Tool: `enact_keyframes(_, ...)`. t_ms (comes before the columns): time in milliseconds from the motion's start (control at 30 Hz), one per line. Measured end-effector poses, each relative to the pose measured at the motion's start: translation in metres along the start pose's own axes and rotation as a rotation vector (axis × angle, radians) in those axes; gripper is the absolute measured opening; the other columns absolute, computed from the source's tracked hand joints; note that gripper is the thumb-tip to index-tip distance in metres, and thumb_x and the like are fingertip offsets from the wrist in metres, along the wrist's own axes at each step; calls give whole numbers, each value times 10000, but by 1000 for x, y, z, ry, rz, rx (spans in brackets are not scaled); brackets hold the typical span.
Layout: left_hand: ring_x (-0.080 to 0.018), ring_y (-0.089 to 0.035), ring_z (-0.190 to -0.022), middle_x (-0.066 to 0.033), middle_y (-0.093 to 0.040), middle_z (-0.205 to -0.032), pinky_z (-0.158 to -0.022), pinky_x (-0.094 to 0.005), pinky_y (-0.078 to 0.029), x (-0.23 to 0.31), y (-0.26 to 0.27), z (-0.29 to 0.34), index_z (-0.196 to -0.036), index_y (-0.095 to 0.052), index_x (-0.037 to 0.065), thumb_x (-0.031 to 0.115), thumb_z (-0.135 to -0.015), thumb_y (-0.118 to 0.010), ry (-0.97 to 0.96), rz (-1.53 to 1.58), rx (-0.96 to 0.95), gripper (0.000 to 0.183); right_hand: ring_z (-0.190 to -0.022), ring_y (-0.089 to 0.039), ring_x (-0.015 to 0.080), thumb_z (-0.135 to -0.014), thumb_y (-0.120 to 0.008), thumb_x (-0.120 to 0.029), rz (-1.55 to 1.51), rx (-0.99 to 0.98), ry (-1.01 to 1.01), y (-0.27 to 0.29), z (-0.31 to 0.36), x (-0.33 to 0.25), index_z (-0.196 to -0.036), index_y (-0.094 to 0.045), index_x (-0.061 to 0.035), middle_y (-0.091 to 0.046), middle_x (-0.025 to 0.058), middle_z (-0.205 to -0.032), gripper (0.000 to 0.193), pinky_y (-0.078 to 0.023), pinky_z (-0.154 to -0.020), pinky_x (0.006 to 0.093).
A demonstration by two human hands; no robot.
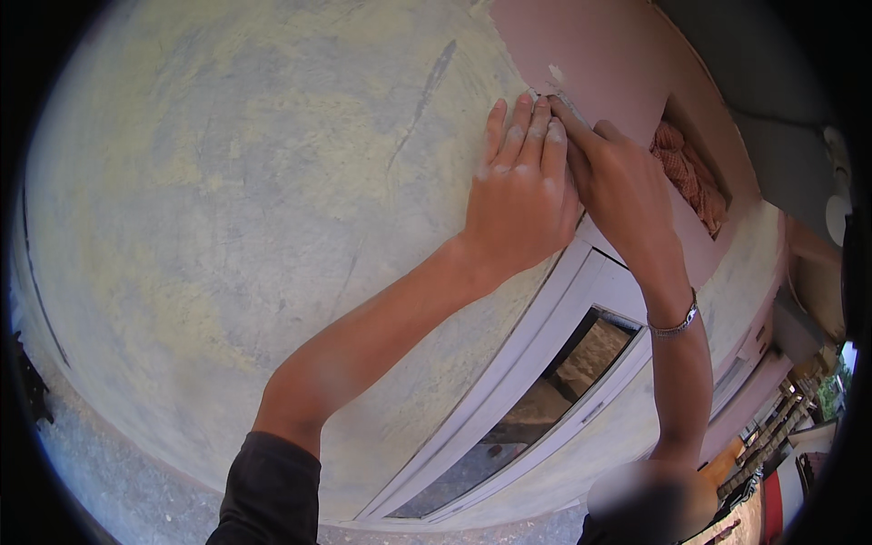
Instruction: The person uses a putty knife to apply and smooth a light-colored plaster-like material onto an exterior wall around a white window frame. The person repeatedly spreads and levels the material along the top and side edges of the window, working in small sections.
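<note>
Head view, only view. I work at a wall [227, 182], its surface patchy pale yellow and grey. A pink area [590, 45] adjoins it at upper right. Position of work: the border between the two surfaces, at top centre-right, directly at my fingertips.

Left grip [518, 200]: palm toward the wall, fingers extended and slightly parted, tips at the border. Pale residue shows on the fingers. Thumb hidden.

Right grip [627, 173]: just beside the left one and overlapping its edge in this view. Index finger stretched toward the same spot, the remaining fingers curled under. Cannot tell whether they pinch anything; the underside is hidden. A metallic bracelet [674, 325] circles my right wrist.

A small whitish patch [556, 73] marks the pink surface just beyond my fingertips. A dark slanting streak [425, 100] runs across the patchy wall, left of my hands.

Right of my right hand, a recess [683, 118] in the pink surface holds a crumpled reddish-brown cloth [686, 173]. Below my hands, a white frame [513, 363] with dark glass [581, 354] runs down toward the lower edge. My left sleeve [263, 495] is dark and ends near the elbow. Greyish floor [136, 463] shows at lower left.
</note>
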State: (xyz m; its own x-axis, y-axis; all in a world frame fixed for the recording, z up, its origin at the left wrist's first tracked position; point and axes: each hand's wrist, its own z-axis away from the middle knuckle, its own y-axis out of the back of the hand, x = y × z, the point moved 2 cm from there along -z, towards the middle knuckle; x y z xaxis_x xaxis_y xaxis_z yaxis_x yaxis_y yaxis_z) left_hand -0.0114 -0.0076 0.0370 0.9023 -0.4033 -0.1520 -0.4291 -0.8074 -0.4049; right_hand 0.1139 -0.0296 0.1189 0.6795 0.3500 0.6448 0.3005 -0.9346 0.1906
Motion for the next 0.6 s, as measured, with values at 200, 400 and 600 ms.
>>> enact_keyframes(200,-488,-599,-1404,-359,-687,-1359,-1280,-613,-305,-2,3,-6,-1303,-648,-167,56,-857,-610,1,-24,3,500,-709,-726,383,-1020,-674,-180,24,-26,-15,1,-6,-4,-1487,-669,-164,-691,170,-848,467,-585,-645,454)
enact_keyframes(400,-487,-601,-1400,-352,-690,-1358,-1277,-613,-313,-5,1,-12,-1309,-642,-156,23,-843,-577,26,-31,39,503,-762,-723,400,-1034,-660,-198,-27,49,-10,-4,-14,-3,-1473,-684,-169,-698,182,-867,440,-578,-682,483)
enact_keyframes(600,-473,-592,-1416,-340,-685,-1379,-1270,-618,-319,-6,6,-11,-1339,-625,-141,11,-853,-574,23,-49,-48,512,-795,-717,411,-1048,-650,-213,-57,37,-24,-7,-13,-1,-1468,-679,-173,-704,188,-879,423,-576,-708,498)
